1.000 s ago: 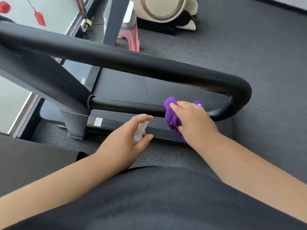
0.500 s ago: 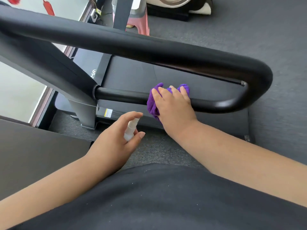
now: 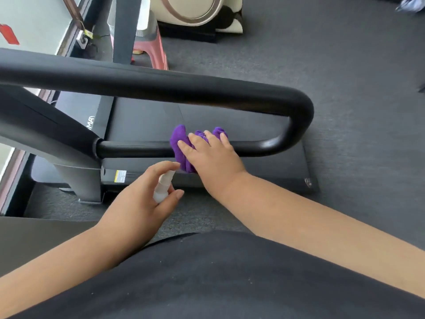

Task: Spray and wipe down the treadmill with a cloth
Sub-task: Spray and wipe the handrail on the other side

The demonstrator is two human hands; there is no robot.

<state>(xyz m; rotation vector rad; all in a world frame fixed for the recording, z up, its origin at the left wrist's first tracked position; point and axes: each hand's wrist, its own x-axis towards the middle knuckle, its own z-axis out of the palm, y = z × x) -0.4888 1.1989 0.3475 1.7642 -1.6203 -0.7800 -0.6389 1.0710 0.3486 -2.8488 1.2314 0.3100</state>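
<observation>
One view only: a wide-angle head-mounted camera, aimed forward and steeply down over the wearer's dark shirt (image 3: 218,279). The lens sits close above the treadmill handrail (image 3: 161,88), which crosses the frame from left edge to right of centre and curves with lens distortion. Both forearms enter from the bottom corners; the left hand (image 3: 140,203) and right hand (image 3: 213,160) lie near frame centre. The treadmill deck (image 3: 142,123) and grey floor (image 3: 345,65) fill the upper field. No second view overlaps.
</observation>
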